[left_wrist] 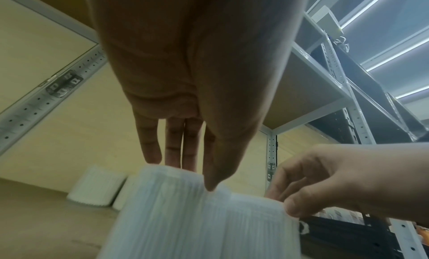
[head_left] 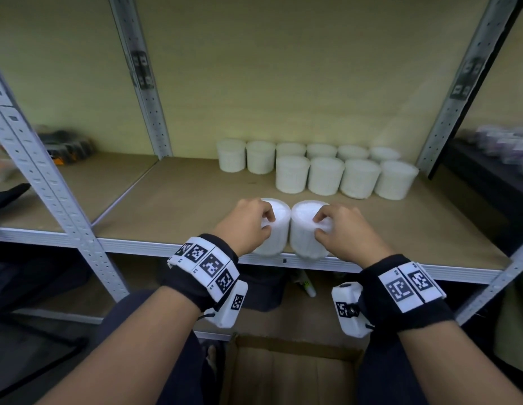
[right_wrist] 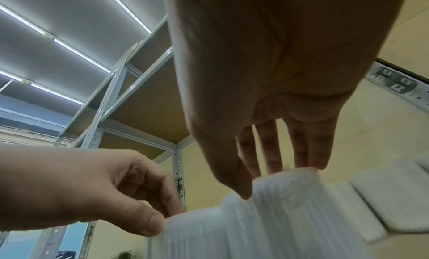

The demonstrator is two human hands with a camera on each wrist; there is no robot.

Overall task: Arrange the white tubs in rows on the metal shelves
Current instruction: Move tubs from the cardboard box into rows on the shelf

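Two white tubs, left tub (head_left: 273,229) and right tub (head_left: 308,229), stand touching at the front edge of the shelf board (head_left: 178,200), each pinched at its rim by the left hand (head_left: 248,226) or right hand (head_left: 345,229). Ten tubs (head_left: 324,175) sit behind in two rows. Risk: this light rim pinch could tip one over the edge. Yellow wall behind.

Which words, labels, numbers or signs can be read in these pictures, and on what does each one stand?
No text reads for certain.
Wristband on left hand: black-and-white square code markers; tiny characters beside them, too small to read.
Wristband on right hand: the same markers; small print at the edge, too blurred.
White tubs: no label visible.
Shelf posts: holes only.
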